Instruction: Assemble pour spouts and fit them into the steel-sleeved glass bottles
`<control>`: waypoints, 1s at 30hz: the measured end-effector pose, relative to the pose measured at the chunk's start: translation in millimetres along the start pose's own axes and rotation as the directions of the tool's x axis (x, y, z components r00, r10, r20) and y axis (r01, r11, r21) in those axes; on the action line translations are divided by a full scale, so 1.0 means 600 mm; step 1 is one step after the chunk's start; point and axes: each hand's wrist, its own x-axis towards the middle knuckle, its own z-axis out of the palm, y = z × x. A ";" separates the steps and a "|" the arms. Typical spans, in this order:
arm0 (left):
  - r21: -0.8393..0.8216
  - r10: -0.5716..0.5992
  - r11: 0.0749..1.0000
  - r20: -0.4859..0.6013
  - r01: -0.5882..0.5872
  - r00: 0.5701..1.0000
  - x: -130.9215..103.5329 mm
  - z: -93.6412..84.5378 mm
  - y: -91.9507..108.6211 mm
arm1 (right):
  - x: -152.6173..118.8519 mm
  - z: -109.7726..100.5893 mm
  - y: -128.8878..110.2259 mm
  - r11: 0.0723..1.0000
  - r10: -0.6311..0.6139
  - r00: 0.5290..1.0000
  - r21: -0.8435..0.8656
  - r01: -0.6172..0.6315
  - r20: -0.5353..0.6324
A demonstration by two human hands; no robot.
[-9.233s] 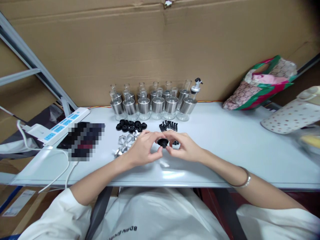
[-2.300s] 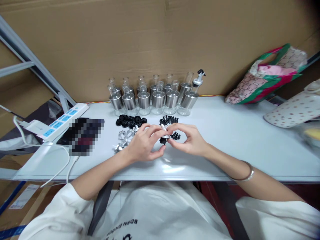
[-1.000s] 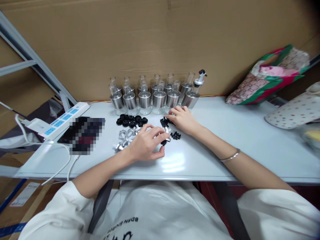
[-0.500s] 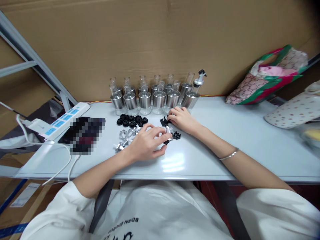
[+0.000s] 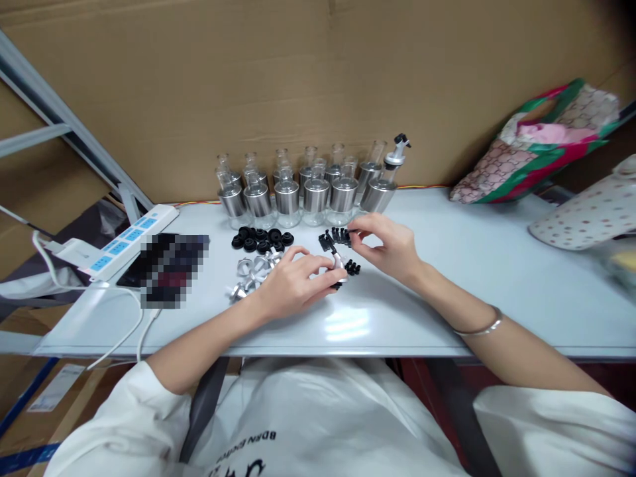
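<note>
My left hand (image 5: 303, 281) is closed on a silver pour spout (image 5: 339, 262) with a black lower end, held just over the table. The thumb and forefinger of my right hand (image 5: 385, 245) pinch a small black piece (image 5: 352, 231) at the right end of a row of black parts (image 5: 340, 234). Small black caps (image 5: 352, 267) lie between my hands. Silver spout pieces (image 5: 252, 270) are heaped beside my left wrist, and black ribbed stoppers (image 5: 262, 240) lie behind them.
Two rows of glass and steel bottles (image 5: 287, 197) stand at the back; the right one carries a fitted spout (image 5: 396, 156). A power strip (image 5: 134, 240) and a blurred-out device (image 5: 173, 270) are at left. A patterned bag (image 5: 517, 159) and a dotted white container (image 5: 581, 212) are at right.
My right hand has lifted and turned, and its pinched thumb and forefinger now show. My left hand has shifted slightly right with the spout, which is tilted differently.
</note>
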 end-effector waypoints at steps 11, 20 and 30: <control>0.052 -0.005 0.999 -0.026 0.007 1.000 0.000 -0.002 -0.003 | 0.007 -0.007 -0.046 0.988 -0.143 0.983 0.039 0.148 -0.111; 0.109 -0.005 0.994 -0.079 0.013 0.997 0.003 -0.003 -0.007 | 0.004 -0.006 -0.039 0.991 -0.115 0.988 0.051 0.121 -0.105; 0.135 -0.051 0.988 -0.134 0.069 0.990 0.002 -0.002 -0.006 | 0.001 -0.003 -0.043 0.990 -0.114 0.989 0.068 0.121 -0.093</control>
